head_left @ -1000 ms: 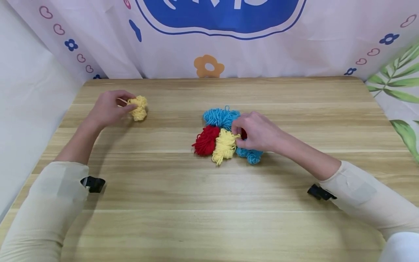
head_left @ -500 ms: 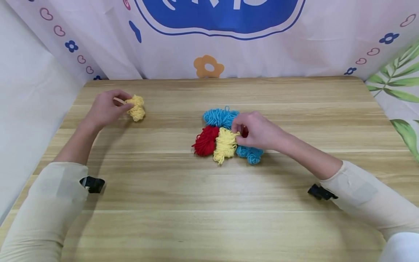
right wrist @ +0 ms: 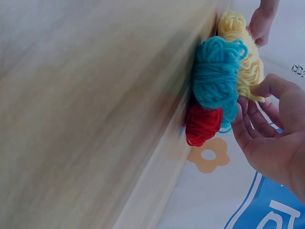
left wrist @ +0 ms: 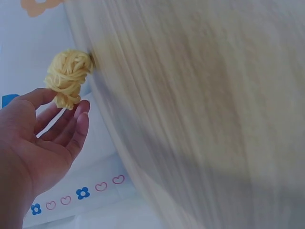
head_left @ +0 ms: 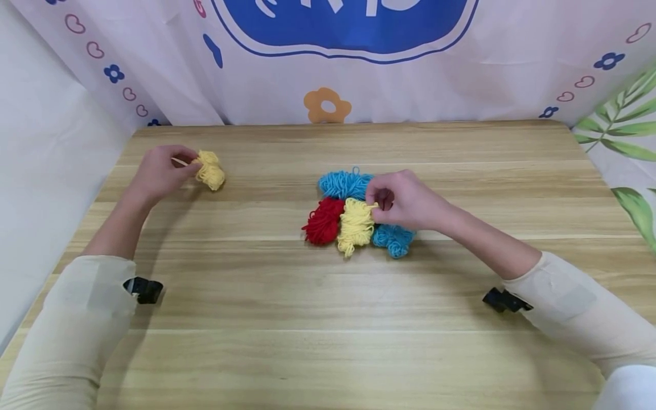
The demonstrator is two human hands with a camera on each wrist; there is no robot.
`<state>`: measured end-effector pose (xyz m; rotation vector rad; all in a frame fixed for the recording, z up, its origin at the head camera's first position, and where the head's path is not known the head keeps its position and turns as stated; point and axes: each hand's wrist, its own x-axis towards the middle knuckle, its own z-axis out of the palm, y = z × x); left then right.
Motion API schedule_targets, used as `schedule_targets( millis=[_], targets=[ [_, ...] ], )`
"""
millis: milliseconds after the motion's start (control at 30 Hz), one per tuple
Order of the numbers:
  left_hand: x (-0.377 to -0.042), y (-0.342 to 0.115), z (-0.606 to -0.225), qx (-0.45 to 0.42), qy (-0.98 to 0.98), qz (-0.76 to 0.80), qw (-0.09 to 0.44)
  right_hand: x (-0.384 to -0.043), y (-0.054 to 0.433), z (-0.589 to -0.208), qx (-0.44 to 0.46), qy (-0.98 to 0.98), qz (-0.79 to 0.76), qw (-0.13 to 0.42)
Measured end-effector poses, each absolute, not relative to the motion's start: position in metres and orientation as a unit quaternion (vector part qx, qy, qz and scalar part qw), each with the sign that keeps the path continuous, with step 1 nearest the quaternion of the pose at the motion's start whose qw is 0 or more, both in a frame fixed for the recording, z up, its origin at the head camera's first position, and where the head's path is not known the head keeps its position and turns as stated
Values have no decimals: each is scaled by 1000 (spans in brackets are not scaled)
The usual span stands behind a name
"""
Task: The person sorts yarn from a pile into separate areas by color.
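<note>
At the far left of the table, my left hand [head_left: 161,173] pinches one end of a small yellow yarn bundle [head_left: 210,171]; the left wrist view shows this yellow yarn bundle [left wrist: 69,76] at the thumb and fingertips. My right hand [head_left: 410,200] is at a cluster of yarn bundles in the middle, its thumb and a finger pinching the upper end of a yellow bundle [head_left: 355,225]. A red bundle [head_left: 324,221] touches it on the left. One blue bundle [head_left: 344,185] lies behind, another blue bundle [head_left: 394,240] in front of the hand. In the right wrist view, a red bundle [right wrist: 204,125] appears beside the blue.
The wooden table [head_left: 307,330] runs up to a printed white curtain [head_left: 256,85] at its back edge. Black wrist cameras [head_left: 146,290] sit on both sleeves [head_left: 92,313].
My left hand has shifted slightly left with its yellow yarn bundle. My right hand and the middle yellow bundle have moved a little to the right.
</note>
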<state>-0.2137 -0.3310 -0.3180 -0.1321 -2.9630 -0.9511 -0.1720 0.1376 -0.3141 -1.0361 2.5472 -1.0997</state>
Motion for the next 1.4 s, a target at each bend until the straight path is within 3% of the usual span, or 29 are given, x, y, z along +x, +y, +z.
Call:
schedule_targets(
  millis=[200, 600, 1400],
  targets=[
    [-213, -336, -321, -40, -946, -320, 18, -174, 141, -310, -328, 857, -382, 108],
    [-205, -338, -321, -9, -939, -343, -27, -174, 144, -306, -310, 849, -414, 109],
    [-199, -335, -318, -18, -937, -349, -8, -184, 112, -299, -298, 829, -463, 97]
  ],
)
